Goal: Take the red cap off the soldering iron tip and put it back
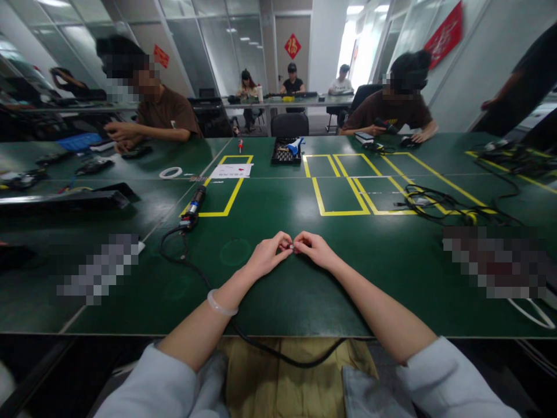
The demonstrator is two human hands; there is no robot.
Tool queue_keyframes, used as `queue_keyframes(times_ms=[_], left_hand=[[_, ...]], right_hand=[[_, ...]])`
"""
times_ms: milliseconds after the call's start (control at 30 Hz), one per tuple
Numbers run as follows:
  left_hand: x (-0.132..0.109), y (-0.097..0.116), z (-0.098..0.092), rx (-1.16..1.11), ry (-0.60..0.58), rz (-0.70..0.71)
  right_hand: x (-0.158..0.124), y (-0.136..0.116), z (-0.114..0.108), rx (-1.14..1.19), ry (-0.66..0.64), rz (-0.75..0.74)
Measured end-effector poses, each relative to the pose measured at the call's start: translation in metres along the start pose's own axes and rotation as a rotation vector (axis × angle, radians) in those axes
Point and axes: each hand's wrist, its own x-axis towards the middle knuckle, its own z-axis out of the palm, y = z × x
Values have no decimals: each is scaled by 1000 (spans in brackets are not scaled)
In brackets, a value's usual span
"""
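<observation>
A small pale-and-dark piece (291, 247) is held in front of the body, pinched between the fingertips of the left hand (267, 255) and the right hand (317, 249). The two hands are brought nearly together, fingers curled and thumbs closed on the piece; its exact kind cannot be told. A pale bangle (221, 303) is worn on the left wrist.

Beneath the hands, a dark green counter (278, 302) is seen, marked beyond them with yellow tape outlines (343, 213). Past its far edge, a glass-walled room is occupied by several people, and a red diamond sign (293, 45) is mounted on a door. At the counter, beyond the hands on either side, a person in a brown shirt (167, 113) and another person (391, 110) are seated.

Left of the hands, a black cylindrical tool (194, 204) is laid down; its cable (202, 274) is passed under the left forearm. Farther beyond are placed a paper sheet (230, 170), a white ring (170, 173) and, almost straight ahead, a black tray (278, 155) with a blue-and-white packet (296, 146). Right of the hands, tangled black cables (429, 200) are heaped across the tape. Nearer areas at both sides are hidden by pixelation.
</observation>
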Motion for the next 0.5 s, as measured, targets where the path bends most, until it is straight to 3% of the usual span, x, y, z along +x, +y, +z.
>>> queue_keyframes(times_ms=[333, 500], left_hand=[[1, 2, -4, 4, -29, -16], [8, -6, -28, 79, -1, 1]], right_hand=[[-1, -2, 1, -5, -36, -54], [3, 0, 1, 45, -25, -7]])
